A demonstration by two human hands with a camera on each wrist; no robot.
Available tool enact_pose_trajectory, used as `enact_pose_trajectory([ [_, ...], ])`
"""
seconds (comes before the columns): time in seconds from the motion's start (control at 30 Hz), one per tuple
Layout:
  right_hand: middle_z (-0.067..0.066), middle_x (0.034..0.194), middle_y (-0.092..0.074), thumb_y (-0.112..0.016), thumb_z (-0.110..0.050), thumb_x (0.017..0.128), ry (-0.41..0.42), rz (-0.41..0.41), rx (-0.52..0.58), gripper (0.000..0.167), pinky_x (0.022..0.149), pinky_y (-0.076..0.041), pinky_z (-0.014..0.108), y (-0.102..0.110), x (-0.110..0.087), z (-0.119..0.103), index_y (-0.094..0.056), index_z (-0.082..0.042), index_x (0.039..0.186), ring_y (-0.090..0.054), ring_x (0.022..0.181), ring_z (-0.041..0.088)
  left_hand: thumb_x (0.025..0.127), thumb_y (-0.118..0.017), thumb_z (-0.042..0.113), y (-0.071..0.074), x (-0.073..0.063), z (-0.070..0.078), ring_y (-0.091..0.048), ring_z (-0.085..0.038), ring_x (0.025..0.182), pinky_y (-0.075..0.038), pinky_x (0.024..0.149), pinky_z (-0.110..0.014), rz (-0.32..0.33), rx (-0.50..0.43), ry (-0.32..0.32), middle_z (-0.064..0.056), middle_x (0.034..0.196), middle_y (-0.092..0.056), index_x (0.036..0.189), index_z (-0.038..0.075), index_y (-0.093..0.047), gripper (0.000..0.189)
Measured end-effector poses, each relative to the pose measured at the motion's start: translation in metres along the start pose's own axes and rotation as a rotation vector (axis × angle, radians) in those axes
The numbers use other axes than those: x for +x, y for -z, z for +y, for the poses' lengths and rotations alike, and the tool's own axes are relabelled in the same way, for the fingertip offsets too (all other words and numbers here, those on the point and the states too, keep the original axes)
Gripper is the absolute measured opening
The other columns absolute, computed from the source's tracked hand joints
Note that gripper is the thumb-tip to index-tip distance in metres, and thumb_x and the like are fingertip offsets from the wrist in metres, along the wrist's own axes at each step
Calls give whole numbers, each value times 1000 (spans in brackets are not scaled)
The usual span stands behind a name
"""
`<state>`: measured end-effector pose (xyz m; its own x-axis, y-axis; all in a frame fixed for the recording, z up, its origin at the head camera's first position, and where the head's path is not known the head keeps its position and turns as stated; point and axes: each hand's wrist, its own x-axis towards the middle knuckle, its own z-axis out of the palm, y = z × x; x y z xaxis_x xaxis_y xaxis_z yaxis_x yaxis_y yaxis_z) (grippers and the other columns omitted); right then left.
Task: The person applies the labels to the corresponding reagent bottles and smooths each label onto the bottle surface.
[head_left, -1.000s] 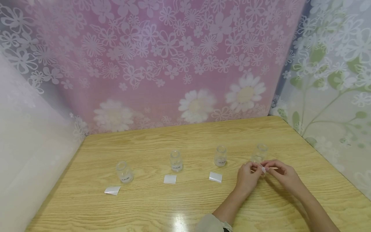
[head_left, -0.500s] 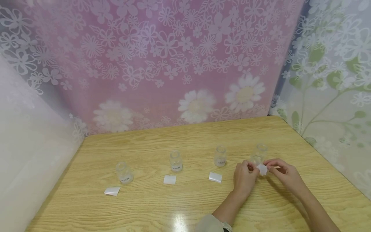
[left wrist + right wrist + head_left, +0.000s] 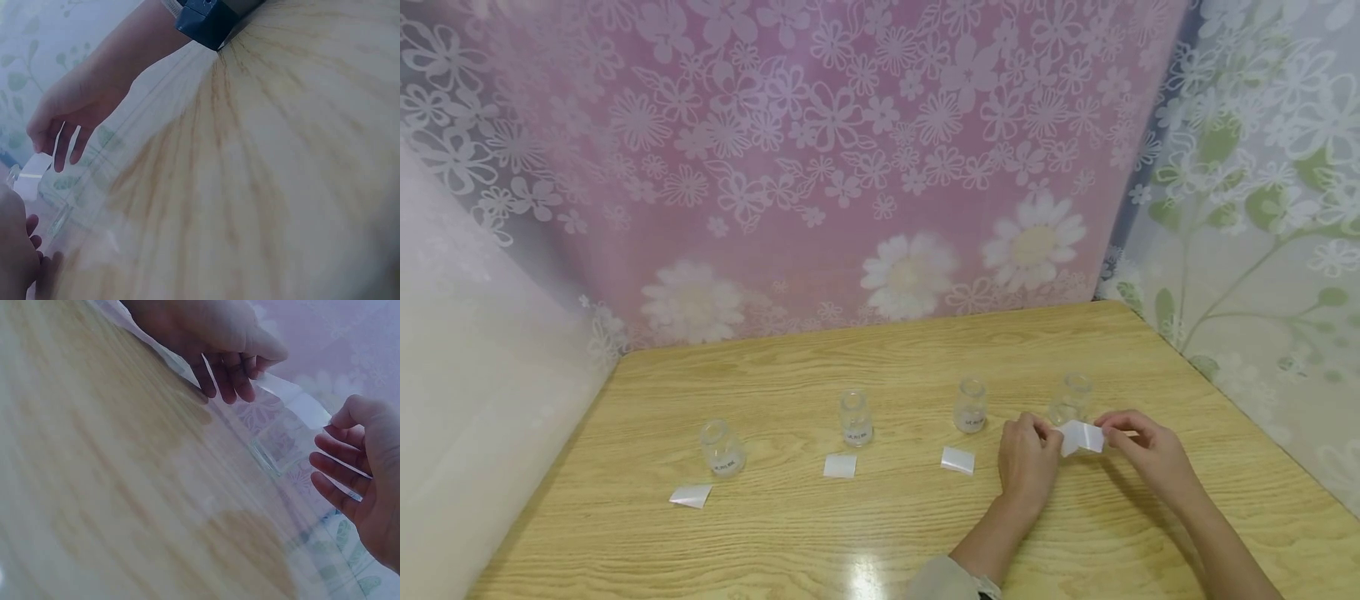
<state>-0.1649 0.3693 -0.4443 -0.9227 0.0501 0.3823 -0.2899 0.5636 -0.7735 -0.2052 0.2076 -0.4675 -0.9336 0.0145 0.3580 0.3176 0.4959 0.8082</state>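
Note:
Between my hands a white label (image 3: 1084, 437) stretches out, creased near its middle, with a glossy right part. My left hand (image 3: 1028, 462) pinches its left end between thumb and index finger. The thumb and index finger of my right hand (image 3: 1150, 454) grip the right end; the other fingers spread loosely in the right wrist view. Just behind the label stands a clear glass bottle (image 3: 1077, 383), its lower part hidden. The right wrist view shows the strip (image 3: 300, 403) held above the table, beside the glass bottle (image 3: 281, 450).
To the left stand three more glass bottles, (image 3: 970, 404) nearest, then a middle bottle (image 3: 855, 417) and a far-left bottle (image 3: 722, 447), each with a printed label low down. White slips (image 3: 958, 460), (image 3: 840, 466), (image 3: 691, 497) lie before them. Floral curtains surround the wooden table (image 3: 775, 542).
The label, at first a small bunched shape between the fingertips, has opened out into a wider strip. My left hand has shifted left and my right hand slightly right, widening the gap.

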Motion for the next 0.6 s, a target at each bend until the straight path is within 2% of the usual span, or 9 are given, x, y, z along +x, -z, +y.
enact_pose_trajectory([
  [0.1, -2, 93, -63, -55, -12, 93, -48, 39, -25, 13, 62, -48, 21, 2, 0, 0, -61, -1, 92, -60, 73, 9, 77, -56, 18, 0, 0, 0, -38, -4, 61, -32, 51, -18, 11, -16, 6, 13, 65, -36, 66, 21, -47, 15],
  [0.23, -10, 81, -61, -55, -15, 93, -121, 108, -63, 19, 55, -47, 22, 4, 1, 1, -60, 3, 93, -60, 67, 8, 79, -52, 19, 1, 0, 0, -36, -4, 61, -32, 52, -18, -17, -56, 26, 12, 66, -36, 66, 19, -46, 14],
  [0.33, -10, 76, -60, -53, -13, 93, -149, 156, -71, 21, 54, -48, 21, 5, 2, 1, -59, 7, 91, -60, 65, 6, 80, -51, 17, 0, 0, -1, -36, -5, 62, -32, 53, -18, -36, -48, -15, 12, 63, -38, 64, 17, -47, 17],
  [0.47, -9, 73, -60, -53, -12, 93, -162, 182, -68, 21, 55, -49, 19, 5, 2, 3, -59, 8, 90, -59, 64, 4, 80, -54, 18, 0, 0, -2, -37, -5, 68, -33, 63, -15, -117, 48, -91, 13, 64, -41, 63, 16, -53, 17],
  [0.53, -10, 73, -60, -53, -13, 93, -168, 180, -63, 22, 55, -49, 19, 5, 3, 4, -58, 8, 91, -59, 64, 4, 81, -56, 20, 1, 0, -2, -37, -5, 72, -32, 68, -15, -163, 122, -104, 14, 68, -42, 66, 17, -55, 15],
  [0.6, -11, 73, -60, -53, -13, 93, -167, 177, -60, 22, 55, -49, 19, 5, 3, 4, -58, 8, 91, -59, 64, 5, 81, -59, 22, 1, 0, -3, -37, -5, 74, -32, 70, -14, -181, 191, -111, 14, 72, -43, 68, 18, -57, 13],
])
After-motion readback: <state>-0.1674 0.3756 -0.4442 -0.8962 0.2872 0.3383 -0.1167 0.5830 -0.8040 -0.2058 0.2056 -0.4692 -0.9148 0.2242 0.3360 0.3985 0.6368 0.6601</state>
